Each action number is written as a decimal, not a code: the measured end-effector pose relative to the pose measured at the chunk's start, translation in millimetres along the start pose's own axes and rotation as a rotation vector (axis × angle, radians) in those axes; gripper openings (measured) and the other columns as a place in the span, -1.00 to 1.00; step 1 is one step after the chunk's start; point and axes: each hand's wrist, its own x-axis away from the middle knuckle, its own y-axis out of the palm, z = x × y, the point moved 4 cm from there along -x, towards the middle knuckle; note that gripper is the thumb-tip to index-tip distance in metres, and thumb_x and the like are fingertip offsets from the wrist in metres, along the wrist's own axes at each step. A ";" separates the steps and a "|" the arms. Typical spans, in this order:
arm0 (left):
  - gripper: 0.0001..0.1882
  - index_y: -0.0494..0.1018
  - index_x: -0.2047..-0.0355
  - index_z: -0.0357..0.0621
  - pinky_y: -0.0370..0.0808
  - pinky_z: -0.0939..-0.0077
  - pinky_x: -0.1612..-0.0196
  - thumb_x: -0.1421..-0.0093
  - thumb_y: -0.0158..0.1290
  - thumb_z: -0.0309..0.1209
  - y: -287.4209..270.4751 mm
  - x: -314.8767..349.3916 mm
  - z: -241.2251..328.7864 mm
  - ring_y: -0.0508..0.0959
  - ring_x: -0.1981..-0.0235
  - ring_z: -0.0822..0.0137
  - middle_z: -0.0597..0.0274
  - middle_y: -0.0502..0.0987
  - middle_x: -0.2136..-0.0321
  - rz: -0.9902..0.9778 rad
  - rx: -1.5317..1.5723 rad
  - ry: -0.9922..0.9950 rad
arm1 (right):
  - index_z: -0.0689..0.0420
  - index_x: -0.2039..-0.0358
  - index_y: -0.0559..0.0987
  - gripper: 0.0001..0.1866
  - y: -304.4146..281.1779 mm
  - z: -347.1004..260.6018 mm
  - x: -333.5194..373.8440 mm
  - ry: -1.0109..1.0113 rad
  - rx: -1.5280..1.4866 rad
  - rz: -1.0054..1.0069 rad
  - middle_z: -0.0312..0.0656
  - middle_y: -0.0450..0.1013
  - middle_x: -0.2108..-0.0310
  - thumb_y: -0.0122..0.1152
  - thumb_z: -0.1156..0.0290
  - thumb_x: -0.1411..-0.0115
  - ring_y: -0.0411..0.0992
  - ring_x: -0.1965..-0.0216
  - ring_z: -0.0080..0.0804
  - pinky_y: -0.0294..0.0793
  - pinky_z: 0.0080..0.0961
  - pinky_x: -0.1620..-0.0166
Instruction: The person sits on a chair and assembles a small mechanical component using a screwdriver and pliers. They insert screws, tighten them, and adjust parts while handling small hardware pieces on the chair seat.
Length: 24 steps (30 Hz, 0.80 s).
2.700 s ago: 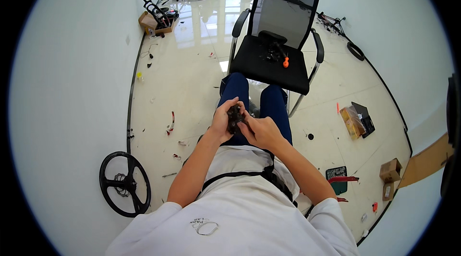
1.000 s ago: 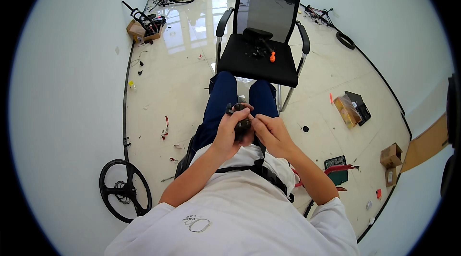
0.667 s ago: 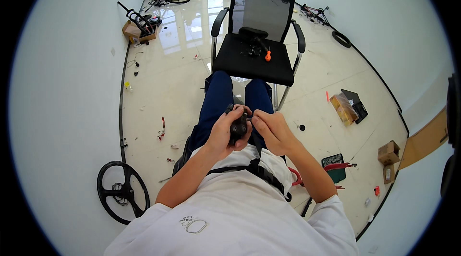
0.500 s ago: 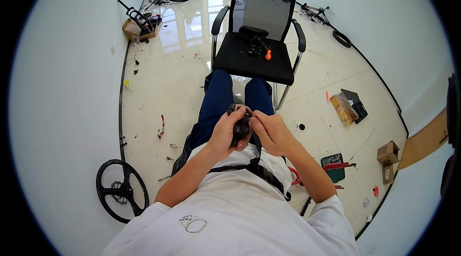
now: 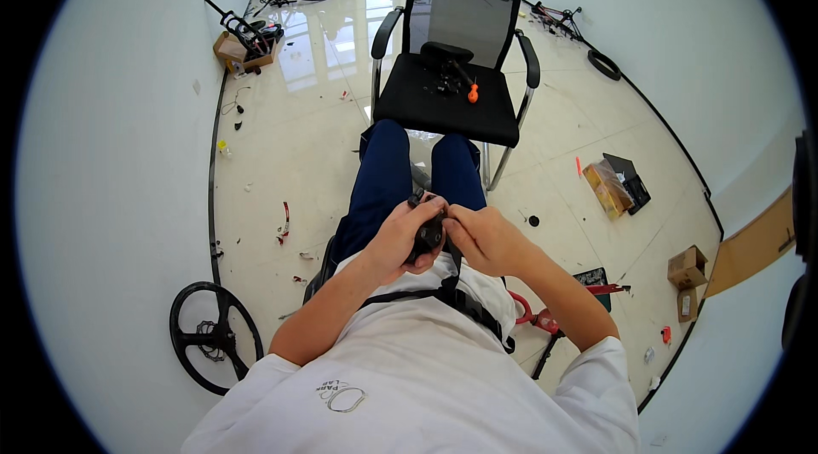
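Item, left hand [image 5: 399, 238]: grip closed about one black part [image 5: 429, 238], thumb over the upper side, fingers cupped beneath. Item, the part: small, compact, dark throughout, its lower body rounded with round fittings on the face, a narrow piece jutting at the top; held over the person's lap, between both hands. Item, right hand [image 5: 487, 241]: fingers curled, thumb near the forefinger, at the part's right edge; whether this grip pinches anything I cannot tell. Beyond the knees: one black chair [image 5: 452, 114], bearing an orange-handled screwdriver [image 5: 473, 94], a black saddle [image 5: 446, 52] and small dark pieces. Against the left wall: one black three-spoke wheel [image 5: 223, 337].
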 end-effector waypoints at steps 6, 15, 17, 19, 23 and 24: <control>-0.73 0.30 0.39 0.00 0.05 0.65 0.81 -0.30 -0.13 -0.11 3.0 -2.2 -2.9 0.23 0.86 0.51 0.25 0.34 0.71 0.049 0.026 0.076 | 0.24 0.47 0.36 -0.78 10.7 3.8 3.9 0.102 -0.186 0.137 -0.02 0.26 0.71 -0.12 0.43 -0.30 0.19 0.71 -0.10 0.19 -0.39 0.59; -0.67 0.31 0.45 -0.03 0.02 0.64 0.80 -0.31 -0.17 -0.08 1.8 -4.3 -11.3 0.20 0.83 0.51 0.25 0.34 0.68 0.031 0.055 -0.063 | 0.24 0.40 0.33 -0.86 4.8 9.1 6.7 0.018 0.145 0.038 0.00 0.27 0.72 -0.03 0.44 -0.26 0.30 0.68 0.04 0.22 -0.25 0.60; -0.64 0.32 0.46 -0.05 0.03 0.65 0.79 -0.31 -0.18 -0.07 3.2 -4.4 -14.5 0.20 0.82 0.52 0.26 0.34 0.68 -0.014 0.078 -0.099 | 0.22 0.42 0.32 -0.86 3.6 9.4 8.7 -0.005 0.225 0.001 -0.03 0.27 0.73 0.01 0.45 -0.23 0.30 0.70 0.02 0.23 -0.24 0.61; -0.63 0.32 0.47 -0.07 0.03 0.65 0.79 -0.31 -0.19 -0.06 4.4 -4.2 -17.5 0.21 0.81 0.52 0.25 0.34 0.68 -0.043 0.093 -0.136 | 0.21 0.44 0.31 -0.84 0.1 10.9 9.7 -0.094 0.331 -0.022 -0.08 0.28 0.74 0.06 0.45 -0.20 0.30 0.71 -0.03 0.23 -0.26 0.63; -0.63 0.30 0.48 -0.09 0.00 0.66 0.81 -0.31 -0.18 -0.09 9.5 -2.7 -22.0 0.22 0.80 0.51 0.24 0.34 0.70 -0.071 0.162 -0.235 | 0.15 0.53 0.29 -0.75 -6.6 12.1 10.6 -0.213 0.500 -0.097 -0.19 0.27 0.75 0.18 0.38 -0.12 0.30 0.74 -0.17 0.22 -0.33 0.68; -0.64 0.30 0.49 -0.10 -0.02 0.66 0.82 -0.31 -0.17 -0.10 11.2 -2.2 -23.1 0.22 0.81 0.51 0.23 0.34 0.72 -0.078 0.193 -0.267 | 0.14 0.54 0.29 -0.73 -9.0 11.4 11.0 -0.288 0.534 -0.087 -0.22 0.25 0.75 0.20 0.36 -0.10 0.29 0.75 -0.21 0.21 -0.35 0.69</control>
